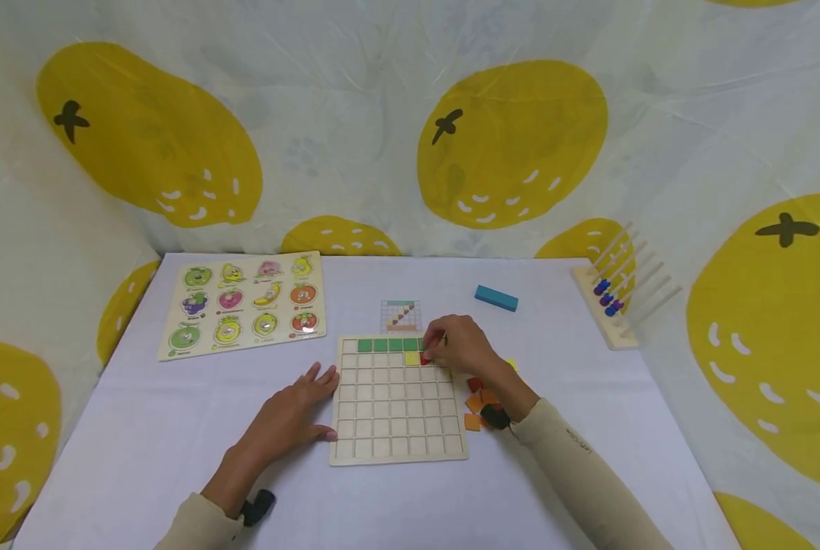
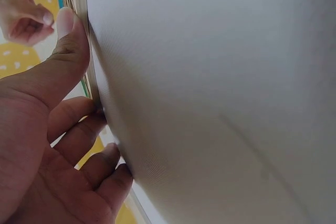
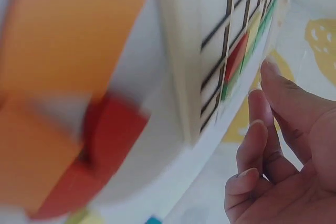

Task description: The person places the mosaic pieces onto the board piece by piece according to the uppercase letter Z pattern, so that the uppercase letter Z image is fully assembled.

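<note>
A wooden grid board (image 1: 399, 412) lies on the white table, with a row of green tiles (image 1: 380, 346) near its far edge. Below that row sit a yellow tile (image 1: 411, 359) and a red tile (image 1: 424, 357), side by side in their cells. My right hand (image 1: 461, 345) is over the board's far right corner, thumb and fingertips right by the red tile; the right wrist view shows nothing between the loosely bent fingers (image 3: 257, 114). Along the board's left edge rests my left hand (image 1: 293, 409), thumb and fingers spread and touching the rim.
Loose orange tiles (image 1: 473, 422), red tiles (image 1: 475, 384) and a yellow piece (image 1: 511, 364) lie right of the board, partly under my right wrist. Beyond the board are a printed pattern card (image 1: 401, 313) and a blue block (image 1: 496, 298). A fruit puzzle (image 1: 245, 305) lies back left, a peg rack (image 1: 605, 313) back right.
</note>
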Available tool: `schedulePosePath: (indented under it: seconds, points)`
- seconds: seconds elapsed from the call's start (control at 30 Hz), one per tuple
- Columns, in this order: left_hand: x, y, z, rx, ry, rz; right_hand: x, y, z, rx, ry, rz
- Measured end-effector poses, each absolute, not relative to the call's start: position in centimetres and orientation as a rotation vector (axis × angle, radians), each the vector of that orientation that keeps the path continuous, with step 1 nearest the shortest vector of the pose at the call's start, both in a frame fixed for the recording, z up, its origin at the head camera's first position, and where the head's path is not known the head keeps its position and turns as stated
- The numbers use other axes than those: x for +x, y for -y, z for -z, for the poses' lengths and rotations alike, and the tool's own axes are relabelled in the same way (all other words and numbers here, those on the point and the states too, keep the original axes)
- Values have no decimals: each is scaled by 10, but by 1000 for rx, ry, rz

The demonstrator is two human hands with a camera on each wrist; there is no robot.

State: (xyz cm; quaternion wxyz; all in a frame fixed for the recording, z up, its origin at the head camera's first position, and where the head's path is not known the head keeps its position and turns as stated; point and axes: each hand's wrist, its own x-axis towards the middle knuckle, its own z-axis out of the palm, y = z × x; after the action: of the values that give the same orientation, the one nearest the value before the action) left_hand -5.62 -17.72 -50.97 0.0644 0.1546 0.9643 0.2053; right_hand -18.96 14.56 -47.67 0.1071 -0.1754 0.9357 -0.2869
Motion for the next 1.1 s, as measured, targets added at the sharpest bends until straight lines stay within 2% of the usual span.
schedulePosePath:
  seconds: [0.57,1.1]
  points:
    - [-56,178,510,491,-2928,-619,-172,-220,477,-346,-2660,730]
    - [-57,179,514,486,-2923,-621,-169,-215,488,-342,-2716,708]
